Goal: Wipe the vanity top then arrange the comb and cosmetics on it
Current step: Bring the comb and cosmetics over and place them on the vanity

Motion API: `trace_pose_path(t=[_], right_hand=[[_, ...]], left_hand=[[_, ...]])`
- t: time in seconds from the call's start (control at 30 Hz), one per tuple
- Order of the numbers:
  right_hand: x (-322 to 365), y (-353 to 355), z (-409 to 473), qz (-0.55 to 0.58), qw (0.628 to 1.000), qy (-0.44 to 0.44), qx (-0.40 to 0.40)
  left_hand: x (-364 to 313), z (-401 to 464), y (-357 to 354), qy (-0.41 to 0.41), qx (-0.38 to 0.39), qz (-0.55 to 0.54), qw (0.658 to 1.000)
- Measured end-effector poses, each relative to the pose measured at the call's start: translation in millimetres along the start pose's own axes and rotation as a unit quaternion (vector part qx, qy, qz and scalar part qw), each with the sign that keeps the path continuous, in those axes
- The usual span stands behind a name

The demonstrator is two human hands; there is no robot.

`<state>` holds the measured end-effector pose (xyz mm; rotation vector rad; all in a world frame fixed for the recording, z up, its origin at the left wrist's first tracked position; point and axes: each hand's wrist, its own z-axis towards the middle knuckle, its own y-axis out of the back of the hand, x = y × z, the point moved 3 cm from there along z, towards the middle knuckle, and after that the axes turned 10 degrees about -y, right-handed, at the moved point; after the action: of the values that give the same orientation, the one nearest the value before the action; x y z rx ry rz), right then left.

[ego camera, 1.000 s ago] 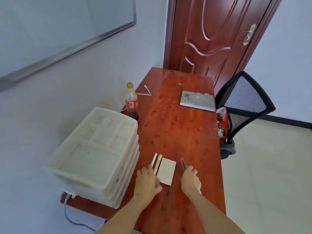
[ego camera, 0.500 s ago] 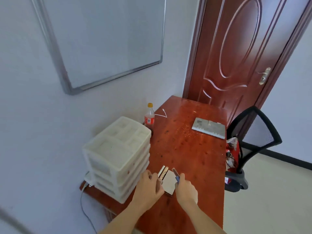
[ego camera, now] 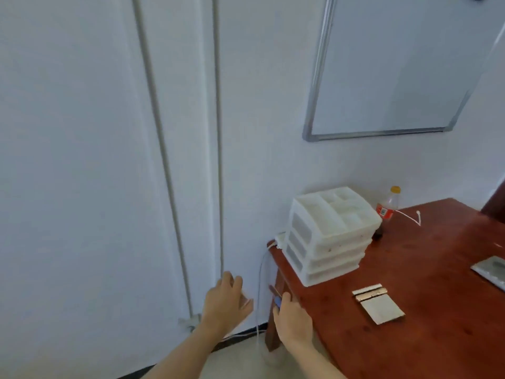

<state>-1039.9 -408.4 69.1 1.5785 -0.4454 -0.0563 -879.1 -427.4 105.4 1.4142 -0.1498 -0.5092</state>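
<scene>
The red-brown vanity top (ego camera: 426,272) fills the lower right. On it lies a flat silver-white cosmetic case (ego camera: 382,310), with two gold-toned sticks (ego camera: 369,292) lying against its far edge. My right hand (ego camera: 293,317) hovers at the table's left corner and grips a slim blue-and-brown stick (ego camera: 275,295) that points up and away. My left hand (ego camera: 225,300) is off the table, in front of the wall, fingers curled round a small pale item (ego camera: 246,302) that is mostly hidden.
A white plastic drawer unit (ego camera: 328,236) stands at the table's back left corner, a cola bottle (ego camera: 386,209) and white cable (ego camera: 410,216) behind it. A grey flat device (ego camera: 492,270) lies at the right edge. Pipes (ego camera: 218,160) and a whiteboard (ego camera: 382,77) are on the wall.
The view has swung left toward the wall. Both hands have left the cosmetic case and moved left past the table corner, the right one still holding the slim stick.
</scene>
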Motion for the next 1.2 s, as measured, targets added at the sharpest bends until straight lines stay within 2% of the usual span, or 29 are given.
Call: trace_pose_path(t=[0.13, 0.23, 0.4, 0.57, 0.7, 0.9, 1.2], right_hand=[[121, -16, -26, -0.001, 0.991, 0.131, 0.037], [216, -33, -65, 0.013, 0.972, 0.230, 0.049], [372, -69, -183, 0.008, 0.919, 0.385, 0.088], [488, -97, -304, -0.005, 0.849, 0.520, 0.095], [559, -113, -392, 0.011, 0.796, 0.591, 0.133], [642, -140, -513, 0.020, 0.717, 0.681, 0.146], [725, -185, -641, -0.012, 0.587, 0.789, 0.179]], left_hand=[[91, -79, 52, 0.167, -0.030, 0.043, 0.985], [152, -151, 90, 0.259, -0.069, 0.066, 0.961], [243, -311, 143, 0.405, -0.115, 0.099, 0.901], [306, -454, 182, 0.504, -0.153, 0.131, 0.840], [334, -547, 201, 0.585, -0.166, 0.152, 0.779], [366, -654, 213, 0.688, -0.149, 0.155, 0.694], [402, -768, 227, 0.805, -0.195, 0.145, 0.541]])
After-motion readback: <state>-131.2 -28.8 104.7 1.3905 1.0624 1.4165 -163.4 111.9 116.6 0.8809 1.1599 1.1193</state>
